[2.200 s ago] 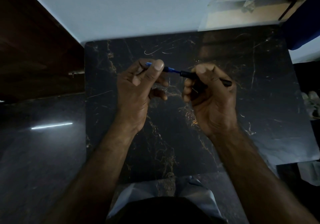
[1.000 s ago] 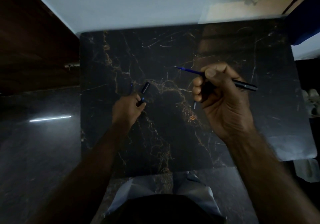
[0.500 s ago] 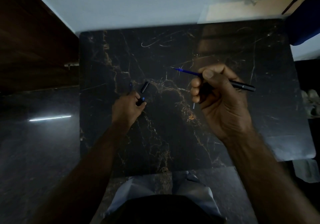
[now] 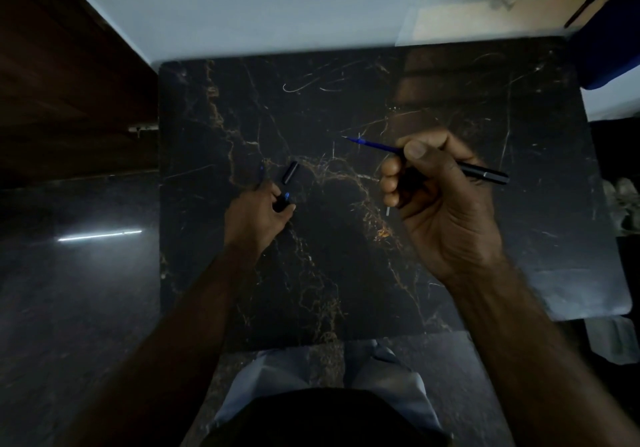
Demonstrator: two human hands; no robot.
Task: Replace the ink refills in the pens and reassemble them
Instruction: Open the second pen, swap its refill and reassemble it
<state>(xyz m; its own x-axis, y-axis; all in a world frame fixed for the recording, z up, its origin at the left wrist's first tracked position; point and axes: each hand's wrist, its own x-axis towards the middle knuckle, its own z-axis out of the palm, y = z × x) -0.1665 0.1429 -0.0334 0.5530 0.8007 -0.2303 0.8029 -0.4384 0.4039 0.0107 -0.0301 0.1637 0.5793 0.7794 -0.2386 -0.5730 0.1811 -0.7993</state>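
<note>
My right hand (image 4: 440,201) is raised over the black marble table (image 4: 346,273) and grips a black pen barrel (image 4: 485,174). A blue ink refill (image 4: 372,144) sticks out of the barrel to the left. My left hand (image 4: 256,214) rests low on the table at centre left, fingers closed on a small black-and-blue pen tip piece (image 4: 282,201). A short black pen cap (image 4: 290,172) lies on the table just beyond that hand. A small blue bit (image 4: 261,169) shows left of the cap; the dim light hides what it is.
A tiny pale piece (image 4: 388,211) lies on the table under my right hand. The table meets a pale wall (image 4: 242,7) at the back. Dark wooden furniture (image 4: 69,83) stands at the left, and dark floor lies beside the table.
Since 2.2 s ago my hands have separated: the left took the tip piece down to the table, the right kept the barrel with the refill exposed. Over the last second, hardly anything moved.
</note>
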